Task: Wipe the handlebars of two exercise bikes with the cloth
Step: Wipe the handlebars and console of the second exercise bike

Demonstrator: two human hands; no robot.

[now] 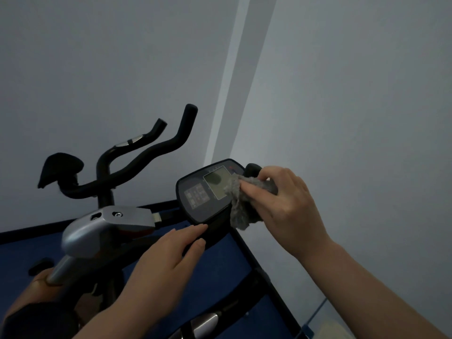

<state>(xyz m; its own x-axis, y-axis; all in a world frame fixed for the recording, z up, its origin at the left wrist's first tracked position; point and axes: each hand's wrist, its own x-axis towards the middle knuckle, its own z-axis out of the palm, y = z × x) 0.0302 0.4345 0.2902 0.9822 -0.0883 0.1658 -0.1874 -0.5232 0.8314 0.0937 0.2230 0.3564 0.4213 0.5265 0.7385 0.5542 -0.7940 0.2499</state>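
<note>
Two exercise bikes stand side by side against a pale wall, and we are at work on the nearer one. Our right hand [283, 204] is closed around a grey cloth [241, 204], fingers curled over it and over the black handlebar grip [253, 168] whose end pokes out just above the knuckles; the cloth bunches between palm and bar and hangs down beside the console [208, 192], its fringe touching the edge of the screen. Our left hand [168, 253] lies flat and open, holding nothing, fingertips resting on the dark housing just below the console, apparently to steady the bike.

The farther bike's handlebars [146, 152] curve up to the left, well apart from both hands and untouched by the cloth at this moment. A silver shroud [107, 226] sits between the two machines, over a blue floor [220, 270].

We judge the step in hand to be the wipe of this grip. To do it well, we would keep the cloth wrapped fully round the bar, squeeze firmly and draw along its length with a slight twist so the underside is covered too. The loose tail should be gathered into the palm so it does not drag across the display buttons. The left hand should go on bracing. The opposite grip of this bike is hidden from us.
</note>
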